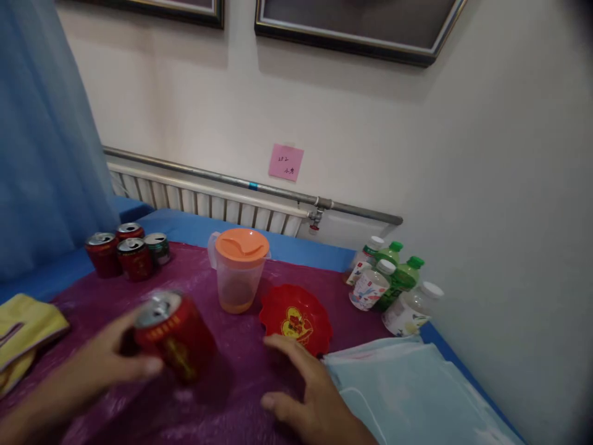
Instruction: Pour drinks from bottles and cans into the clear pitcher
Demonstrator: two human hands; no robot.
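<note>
Yellow cloth (34, 334) at near left. Four cans (134, 259) stand together at far left, probably grouped by kind, on the purple sheet (245, 377). Pitcher (238, 284) at far centre, lid on, presumably against spills. Dish (299, 318) right of it, nearer. Bottles (369, 287) bunched upright at far right, likely to save space; pale-blue pile (421, 386) flat at near right. Grip: left hand (109, 355) holds a red can (183, 340), left of centre, by its side, spread to its girth; blur hides whether the base touches the sheet. Right hand (319, 392) holds nothing, thumb and fingers wide apart, at the dish's near edge; contact cannot be told.
</note>
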